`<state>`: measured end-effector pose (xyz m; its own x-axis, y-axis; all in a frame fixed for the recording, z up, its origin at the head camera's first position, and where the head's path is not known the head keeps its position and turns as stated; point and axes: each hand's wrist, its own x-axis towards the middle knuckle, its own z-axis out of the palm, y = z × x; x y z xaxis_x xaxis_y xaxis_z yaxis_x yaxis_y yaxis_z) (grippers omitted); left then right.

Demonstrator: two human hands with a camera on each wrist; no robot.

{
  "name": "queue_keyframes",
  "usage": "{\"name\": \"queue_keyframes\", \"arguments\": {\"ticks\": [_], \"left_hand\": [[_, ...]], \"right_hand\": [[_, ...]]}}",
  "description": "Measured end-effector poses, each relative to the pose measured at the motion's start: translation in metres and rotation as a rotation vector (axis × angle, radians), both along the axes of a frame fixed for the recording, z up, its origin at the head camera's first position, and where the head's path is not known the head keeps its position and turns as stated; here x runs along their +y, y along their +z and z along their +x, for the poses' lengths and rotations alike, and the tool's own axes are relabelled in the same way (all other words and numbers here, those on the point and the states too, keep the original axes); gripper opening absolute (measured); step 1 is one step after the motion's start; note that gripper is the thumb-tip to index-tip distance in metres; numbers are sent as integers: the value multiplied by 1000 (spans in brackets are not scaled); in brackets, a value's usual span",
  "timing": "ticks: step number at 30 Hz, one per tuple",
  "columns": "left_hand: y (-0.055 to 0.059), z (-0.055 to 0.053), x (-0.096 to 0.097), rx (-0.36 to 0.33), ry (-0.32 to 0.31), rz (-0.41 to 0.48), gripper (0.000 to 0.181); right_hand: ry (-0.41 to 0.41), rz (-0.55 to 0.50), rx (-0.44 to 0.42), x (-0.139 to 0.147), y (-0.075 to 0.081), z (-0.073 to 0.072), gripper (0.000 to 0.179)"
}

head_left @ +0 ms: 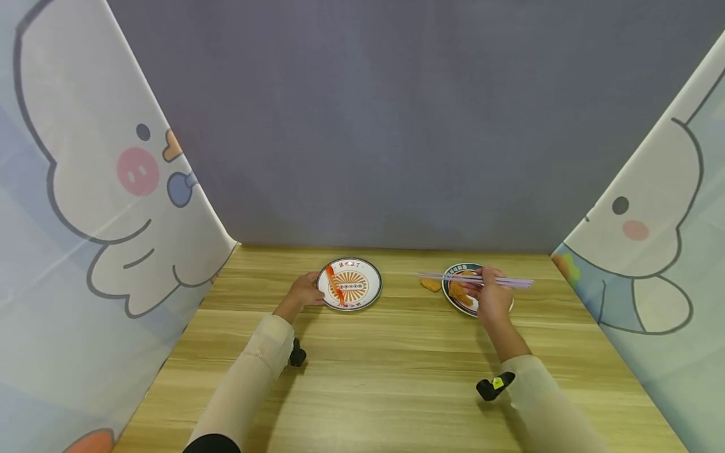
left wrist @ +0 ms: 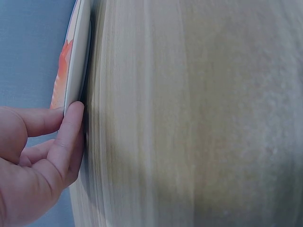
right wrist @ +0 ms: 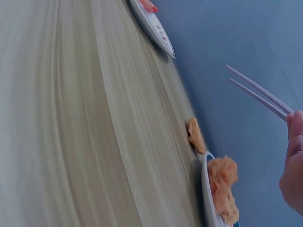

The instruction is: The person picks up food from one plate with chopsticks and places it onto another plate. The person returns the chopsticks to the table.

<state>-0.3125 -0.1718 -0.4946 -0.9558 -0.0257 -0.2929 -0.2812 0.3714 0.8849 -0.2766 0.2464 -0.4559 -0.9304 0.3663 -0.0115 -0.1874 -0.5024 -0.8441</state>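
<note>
My left hand pinches the left edge of a white plate with red and orange print, thumb above the rim and fingers below in the left wrist view. Across that plate's left side lies a long red-orange piece, banded like a prawn. A pair of pale purple chopsticks is held in my right hand, their tips apart and pointing left with nothing between them. Under the chopsticks stands a green-rimmed plate carrying brown, crumbed pieces like fried chicken; my hand hides its right part.
A flat golden nugget lies on the wooden table, just left of the green-rimmed plate. A grey panel stands behind the table, and cartoon-printed sheets flank both sides.
</note>
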Motion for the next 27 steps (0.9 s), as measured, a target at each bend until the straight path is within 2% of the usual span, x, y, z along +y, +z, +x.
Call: {"name": "queue_keyframes", "arguments": {"ticks": [14,21,27], "left_hand": [[3,2,1,6,-14,-6,74],[5,3,0,5,-17,-4,74],[6,3,0,-2,-20,-7,74]], "right_hand": [[21,69,-18,-40,2,-14,24],[16,62,-6,-55,1,-19,23],[43,66,8,-66,-1,-22,21]]}}
